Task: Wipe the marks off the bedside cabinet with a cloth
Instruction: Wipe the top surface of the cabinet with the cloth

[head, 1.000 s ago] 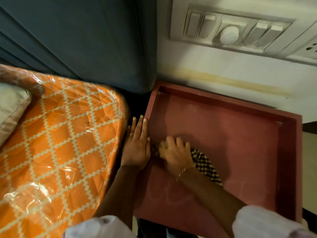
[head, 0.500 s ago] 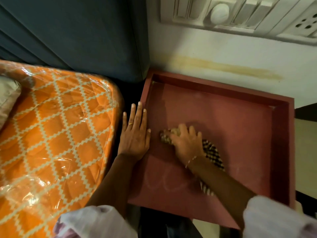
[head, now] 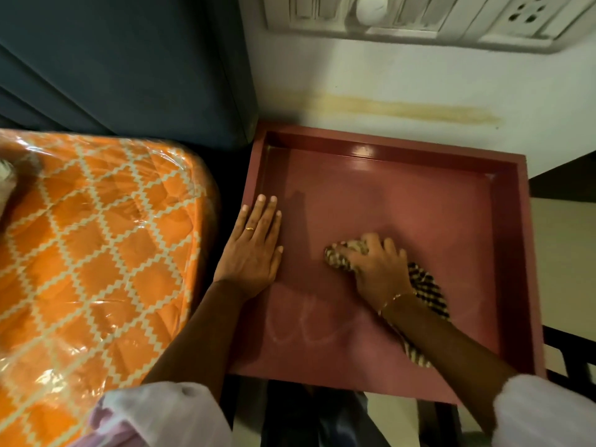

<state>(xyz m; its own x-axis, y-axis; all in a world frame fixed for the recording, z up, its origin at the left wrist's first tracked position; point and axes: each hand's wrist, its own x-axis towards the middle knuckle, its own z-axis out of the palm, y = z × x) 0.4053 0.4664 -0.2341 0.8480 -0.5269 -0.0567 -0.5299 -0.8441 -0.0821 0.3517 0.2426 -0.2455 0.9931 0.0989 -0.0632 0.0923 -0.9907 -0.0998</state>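
Reddish-brown, the bedside cabinet (head: 419,201) top is mid-wipe. My right hand (head: 375,269) is curled round the bunched checked cloth (head: 425,285), pressing it near the cabinet's middle. My left hand (head: 254,250) lies flat, fingers straight, holding nothing, on the cabinet's edge nearest the mattress (head: 96,246). Faint chalky loops (head: 306,330), possibly marks, remain toward the cabinet's front; next I should drag the cloth there.

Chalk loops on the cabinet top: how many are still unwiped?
3 pale loops show side by side near the front edge of the cabinet top, between the two forearms. The right forearm may hide more.
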